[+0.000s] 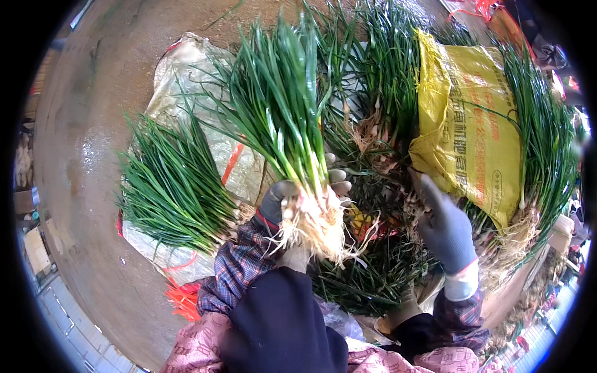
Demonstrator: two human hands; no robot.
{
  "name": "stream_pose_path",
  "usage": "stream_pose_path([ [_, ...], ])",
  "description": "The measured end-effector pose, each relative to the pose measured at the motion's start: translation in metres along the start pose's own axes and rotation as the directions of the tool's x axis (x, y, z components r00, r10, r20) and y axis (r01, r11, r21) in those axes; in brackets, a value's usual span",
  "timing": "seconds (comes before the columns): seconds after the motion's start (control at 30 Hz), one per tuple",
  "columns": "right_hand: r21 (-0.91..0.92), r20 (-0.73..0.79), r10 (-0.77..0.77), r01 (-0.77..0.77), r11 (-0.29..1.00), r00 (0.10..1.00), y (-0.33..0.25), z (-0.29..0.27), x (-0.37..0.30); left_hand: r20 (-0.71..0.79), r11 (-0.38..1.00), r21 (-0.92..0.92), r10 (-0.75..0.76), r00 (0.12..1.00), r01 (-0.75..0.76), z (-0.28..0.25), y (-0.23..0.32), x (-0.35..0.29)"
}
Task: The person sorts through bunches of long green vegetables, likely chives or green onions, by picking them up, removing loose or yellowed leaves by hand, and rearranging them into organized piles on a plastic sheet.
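Observation:
A thick bunch of spring onions (289, 118) stands upright in my left hand (275, 200), green leaves up and pale roots hanging down. The grey-gloved fingers wrap round its white stems, and fingertips show on the far side. To the right, my right hand (446, 233), also in a grey glove, holds nothing that I can see. Its forefinger points up and away, while the other fingers are partly hidden. It is beside the loose dark leaves and trimmings and just left of a yellow printed sack (476, 124).
Another spring onion bundle (171, 180) lies on a pale plastic sheet (249, 165) at the left. More spring onions (388, 62) are heaped at the back and under the sack. Red plastic ties (182, 299) lie near my left forearm. Dark cut leaves (367, 280) cover the ground before me.

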State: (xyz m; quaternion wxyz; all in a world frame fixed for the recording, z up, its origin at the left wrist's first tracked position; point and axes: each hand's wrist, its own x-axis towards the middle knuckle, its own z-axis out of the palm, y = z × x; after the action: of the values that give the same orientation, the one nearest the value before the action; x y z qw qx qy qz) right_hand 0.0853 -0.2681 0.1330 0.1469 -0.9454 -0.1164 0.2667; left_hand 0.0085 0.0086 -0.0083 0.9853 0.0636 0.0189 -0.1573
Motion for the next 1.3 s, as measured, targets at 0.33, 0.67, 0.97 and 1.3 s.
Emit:
stream_pose_path([
  [0.33, -0.002, -0.188, -0.561, 0.571, 0.821, 0.806, -0.127, 0.095, 0.022, -0.298, 0.371, -0.079, 0.877, 0.377, -0.925, 0.073, -0.116, 0.050],
  [0.67, 0.981, 0.173, -0.548, -0.192, 0.022, 0.819, -0.076, 0.084, 0.035, -0.027, 0.914, -0.400, 0.054, 0.998, -0.060, 0.064, 0.018, 0.010],
  [0.97, 0.074, 0.488, -0.271, 0.270, 0.960, 0.830, 0.023, 0.143, -0.010, 0.078, 0.864, -0.439, 0.310, 0.947, -0.247, 0.078, 0.052, 0.002],
  [1.3, 0.735, -0.314, -0.488, 0.534, 0.418, 0.815, -0.103, 0.070, 0.025, -0.006, 0.902, -0.406, 0.157, 0.988, -0.146, 0.073, 0.056, 0.004],
])
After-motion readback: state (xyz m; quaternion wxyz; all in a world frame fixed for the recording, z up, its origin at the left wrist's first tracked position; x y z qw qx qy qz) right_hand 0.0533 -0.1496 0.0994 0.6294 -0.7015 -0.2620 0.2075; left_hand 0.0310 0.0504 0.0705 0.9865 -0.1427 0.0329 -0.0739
